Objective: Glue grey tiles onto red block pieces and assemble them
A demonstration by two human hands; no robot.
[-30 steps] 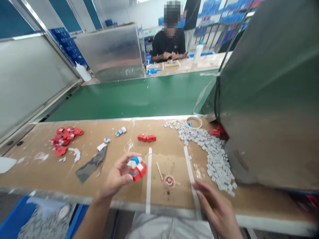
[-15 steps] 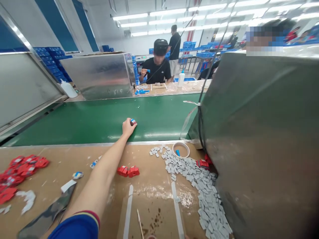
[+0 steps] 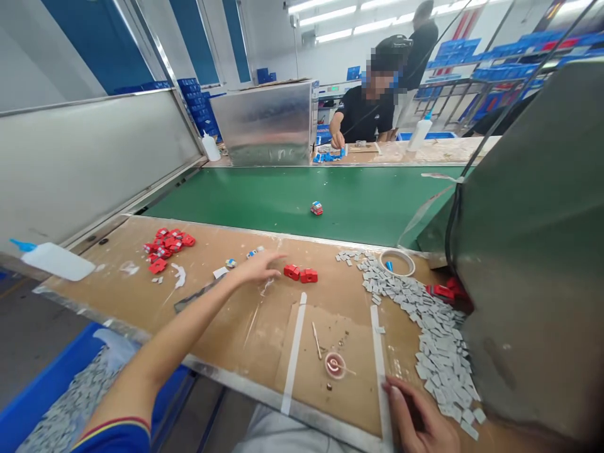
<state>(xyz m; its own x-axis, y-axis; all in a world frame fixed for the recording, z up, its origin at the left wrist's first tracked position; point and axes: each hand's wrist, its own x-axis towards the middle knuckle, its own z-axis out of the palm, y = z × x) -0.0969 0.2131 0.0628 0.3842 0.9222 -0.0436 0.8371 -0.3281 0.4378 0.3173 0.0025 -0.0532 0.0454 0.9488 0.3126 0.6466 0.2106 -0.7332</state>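
Two red plastic pieces [image 3: 309, 275] lay toward the table's [image 3: 236, 336] far edge, just beside our left hand [image 3: 258, 269], its fingers loosely spread and empty. We judged them light, stiff and smooth, best pinched across opposite sides. Near the grey tiles [image 3: 441, 352], we couldn't tell whether our right hand [image 3: 419, 418] held anything.

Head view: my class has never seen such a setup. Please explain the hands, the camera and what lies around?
No machine: these are one person's bare hands, seen by a camera worn on their head, looking forward and down. The left hand is open over the brown tabletop, beside two red pieces, with nothing visibly held. The right hand is by a white tape strip; whether it holds anything is unclear. Red parts are heaped at left, grey tiles at right. A small multicoloured piece sits on the green surface.
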